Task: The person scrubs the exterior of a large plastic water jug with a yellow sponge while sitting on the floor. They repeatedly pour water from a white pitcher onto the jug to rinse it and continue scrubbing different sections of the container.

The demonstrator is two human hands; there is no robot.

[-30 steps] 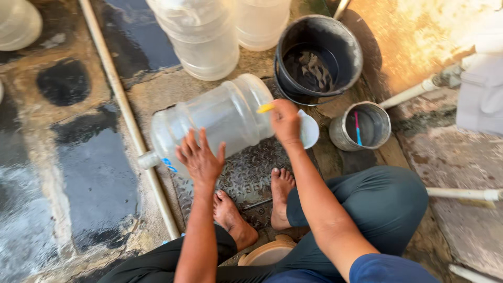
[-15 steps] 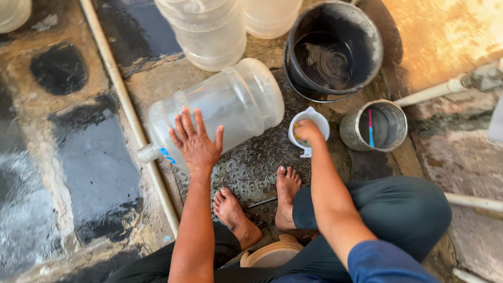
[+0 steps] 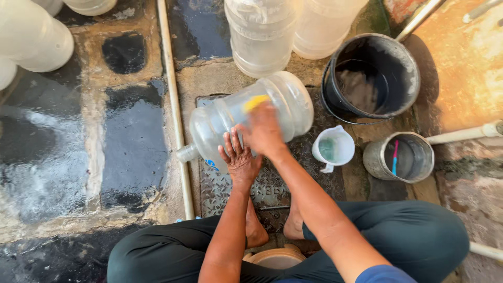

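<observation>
A large clear plastic water jug lies on its side on a metal floor plate, neck pointing left. My left hand rests flat on the jug's lower side, fingers spread. My right hand is on the jug's middle and is closed around a yellow sponge, blurred by motion. Just right of the jug stands a small white pitcher holding some greenish liquid.
A black bucket stands at the back right, with a metal can holding a thin tool beside it. Two upright clear jugs stand behind. A white pipe runs along the wet floor; pale containers sit at the far left.
My right hand has left the white pitcher and come back to the jug's middle with the yellow sponge. My left hand has settled lower on the jug.
</observation>
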